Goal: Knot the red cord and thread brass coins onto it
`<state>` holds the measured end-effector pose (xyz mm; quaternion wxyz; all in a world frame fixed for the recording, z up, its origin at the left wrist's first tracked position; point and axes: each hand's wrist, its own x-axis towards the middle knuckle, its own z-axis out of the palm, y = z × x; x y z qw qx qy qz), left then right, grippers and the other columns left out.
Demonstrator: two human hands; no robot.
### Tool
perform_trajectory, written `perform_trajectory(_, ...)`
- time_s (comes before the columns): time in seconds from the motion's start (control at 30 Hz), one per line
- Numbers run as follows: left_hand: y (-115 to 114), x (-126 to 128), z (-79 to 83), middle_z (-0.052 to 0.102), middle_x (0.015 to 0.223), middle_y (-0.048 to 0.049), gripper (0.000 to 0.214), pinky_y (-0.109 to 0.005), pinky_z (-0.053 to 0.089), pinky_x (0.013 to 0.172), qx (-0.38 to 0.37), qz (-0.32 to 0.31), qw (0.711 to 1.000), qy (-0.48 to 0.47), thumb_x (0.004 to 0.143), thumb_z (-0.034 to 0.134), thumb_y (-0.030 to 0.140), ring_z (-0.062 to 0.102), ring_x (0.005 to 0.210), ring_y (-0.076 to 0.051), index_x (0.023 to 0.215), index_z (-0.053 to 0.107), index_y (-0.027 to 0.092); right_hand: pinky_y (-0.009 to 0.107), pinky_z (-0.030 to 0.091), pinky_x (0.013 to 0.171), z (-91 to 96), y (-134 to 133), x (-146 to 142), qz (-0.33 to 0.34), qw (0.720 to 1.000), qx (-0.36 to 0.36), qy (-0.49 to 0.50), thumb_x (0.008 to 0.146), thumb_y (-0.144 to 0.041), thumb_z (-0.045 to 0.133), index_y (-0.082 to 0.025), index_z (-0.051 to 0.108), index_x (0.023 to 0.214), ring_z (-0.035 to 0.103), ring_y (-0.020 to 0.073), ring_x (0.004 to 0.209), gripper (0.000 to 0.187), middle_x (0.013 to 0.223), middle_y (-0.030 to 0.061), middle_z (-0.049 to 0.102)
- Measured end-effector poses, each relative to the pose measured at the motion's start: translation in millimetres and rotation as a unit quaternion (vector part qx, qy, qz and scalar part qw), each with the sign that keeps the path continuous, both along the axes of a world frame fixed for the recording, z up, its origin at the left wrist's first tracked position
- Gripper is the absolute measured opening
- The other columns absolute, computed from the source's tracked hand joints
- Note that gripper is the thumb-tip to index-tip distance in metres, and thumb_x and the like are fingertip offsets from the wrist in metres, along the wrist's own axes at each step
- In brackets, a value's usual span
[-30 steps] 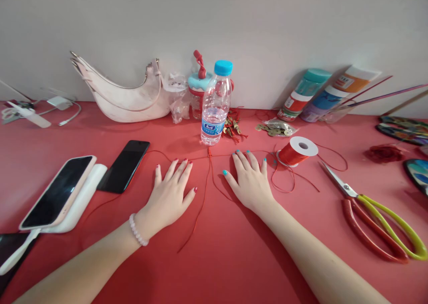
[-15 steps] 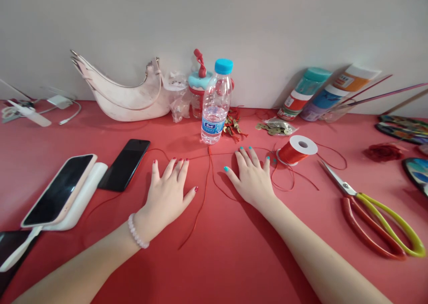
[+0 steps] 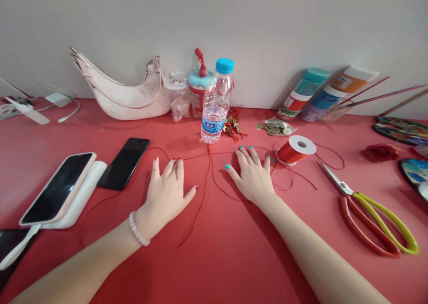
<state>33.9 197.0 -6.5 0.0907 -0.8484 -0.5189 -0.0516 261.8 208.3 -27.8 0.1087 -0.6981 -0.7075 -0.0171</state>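
Note:
My left hand (image 3: 165, 195), with a beaded bracelet at the wrist, rests palm down on the red tabletop, fingers stretched out and holding nothing. Across from it my right hand (image 3: 252, 174) also lies flat, fingers spread and empty, close to a spool of red cord (image 3: 292, 151). Between the two hands is a thin red cord (image 3: 203, 192) with a small knotted section (image 3: 209, 149) at its top. Loose strands run sideways from the knot toward both hands. The knot sits just in front of a clear water bottle (image 3: 216, 103) with a blue cap.
Scissors (image 3: 364, 210) lie on the right. Two phones, a black one (image 3: 125, 163) and a pink-cased one (image 3: 58, 188), are at left. Along the wall stand a white handbag (image 3: 123, 96), a red cup (image 3: 197, 94), bagged coins (image 3: 276, 127) and paint bottles (image 3: 302, 94).
Some fingers of my left hand have drawn slightly closer together and bent a little. My right hand stays in place, and the view has shifted very slightly.

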Motion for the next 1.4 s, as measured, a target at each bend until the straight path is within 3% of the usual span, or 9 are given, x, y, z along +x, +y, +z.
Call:
perform_trajectory(0.1, -0.3, -0.7, -1.7, 0.043, 0.136, -0.0212, 0.059, -0.064, 0.009, 0.105, -0.008, -0.012, 1.000, -0.021, 0.087, 0.035, 0.039, 0.035, 0.128, -0.035, 0.137, 0.034, 0.007, 0.070, 0.018, 0.098, 0.2, -0.5, 0.8, 0.022, 1.000, -0.002, 0.000, 0.091, -0.046, 0.029, -0.016, 0.043, 0.131, 0.018, 0.0349, 0.135, 0.053, 0.143, 0.0123, 0.037)
perform_trajectory(0.23, 1.8, -1.5, -2.2, 0.031, 0.146, -0.0124, 0.052, -0.060, 0.016, 0.106, -0.029, -0.091, 0.995, -0.022, 0.090, 0.034, 0.034, 0.023, 0.135, -0.030, 0.138, 0.033, 0.014, 0.066, 0.016, 0.103, 5.5, -4.9, -2.4, 0.153, 0.988, 0.005, -0.016, 0.091, -0.039, 0.035, -0.022, 0.045, 0.131, 0.015, 0.0315, 0.137, 0.045, 0.145, 0.0062, 0.034)
perform_trajectory(0.33, 4.5, -3.1, -3.2, 0.030, 0.147, -0.0103, 0.051, -0.054, 0.023, 0.106, -0.058, -0.132, 0.989, -0.025, 0.091, 0.033, 0.034, 0.020, 0.136, -0.027, 0.139, 0.031, 0.015, 0.063, 0.014, 0.105, 11.3, -10.0, -7.2, 0.227, 0.974, 0.007, -0.012, 0.090, -0.035, 0.038, -0.024, 0.044, 0.132, 0.019, 0.0285, 0.136, 0.044, 0.144, 0.0051, 0.036)
perform_trajectory(0.47, 6.7, -5.7, -6.8, 0.030, 0.146, -0.0109, 0.052, -0.057, 0.022, 0.106, -0.078, -0.129, 0.988, -0.028, 0.091, 0.032, 0.037, 0.019, 0.136, -0.028, 0.140, 0.030, 0.017, 0.060, 0.014, 0.107, 15.6, -14.2, -11.1, 0.281, 0.959, -0.007, 0.019, 0.089, -0.033, 0.041, -0.023, 0.046, 0.131, 0.028, 0.0251, 0.133, 0.043, 0.138, 0.0070, 0.045)
perform_trajectory(0.63, 7.1, -7.7, -11.6, 0.024, 0.148, -0.0161, 0.059, -0.064, 0.022, 0.101, -0.076, -0.056, 0.995, -0.024, 0.089, 0.035, 0.045, 0.018, 0.135, -0.036, 0.140, 0.029, 0.017, 0.059, 0.015, 0.107, 16.8, -16.1, -12.9, 0.311, 0.949, -0.020, 0.050, 0.089, -0.036, 0.043, -0.021, 0.045, 0.132, 0.034, 0.0237, 0.131, 0.046, 0.135, 0.0100, 0.048)
perform_trajectory(0.9, 6.9, -8.0, -13.5, 0.024, 0.148, -0.0164, 0.060, -0.063, 0.023, 0.101, -0.084, -0.057, 0.995, -0.016, 0.089, 0.035, 0.045, 0.019, 0.135, -0.036, 0.142, 0.025, 0.017, 0.055, 0.018, 0.109, 24.0, -21.5, -17.3, 0.362, 0.924, -0.079, 0.091, 0.088, -0.038, 0.045, -0.023, 0.046, 0.132, 0.032, 0.0224, 0.132, 0.046, 0.138, 0.0075, 0.045)
perform_trajectory(1.13, 6.2, -7.5, -10.0, 0.022, 0.149, -0.0124, 0.054, -0.065, 0.021, 0.101, -0.092, -0.094, 0.991, -0.027, 0.091, 0.033, 0.041, 0.015, 0.136, -0.034, 0.141, 0.028, 0.021, 0.043, 0.026, 0.109, 28.8, -25.2, -21.1, 0.411, 0.898, -0.090, 0.126, 0.087, -0.033, 0.047, -0.017, 0.051, 0.126, 0.041, 0.0197, 0.127, 0.043, 0.134, 0.0086, 0.049)
perform_trajectory(1.3, 7.0, -6.7, -5.0, 0.021, 0.150, -0.0091, 0.050, -0.065, 0.021, 0.100, -0.114, -0.141, 0.983, -0.027, 0.091, 0.036, 0.042, 0.012, 0.137, -0.034, 0.138, 0.033, 0.026, 0.031, 0.043, 0.095, 32.7, -26.3, -20.4, 0.423, 0.888, -0.080, 0.163, 0.087, -0.025, 0.044, -0.020, 0.060, 0.110, 0.057, 0.0163, 0.108, 0.029, 0.114, 0.0061, 0.064)
perform_trajectory(1.4, 8.5, -7.2, -5.2, 0.029, 0.148, -0.0074, 0.050, -0.063, 0.018, 0.103, -0.127, -0.172, 0.976, -0.033, 0.092, 0.035, 0.042, 0.014, 0.136, -0.031, 0.138, 0.033, 0.024, 0.030, 0.045, 0.091, 30.3, -24.4, -18.6, 0.434, 0.874, -0.073, 0.206, 0.088, -0.022, 0.040, -0.021, 0.063, 0.100, 0.062, 0.0149, 0.097, 0.025, 0.100, 0.0048, 0.068)
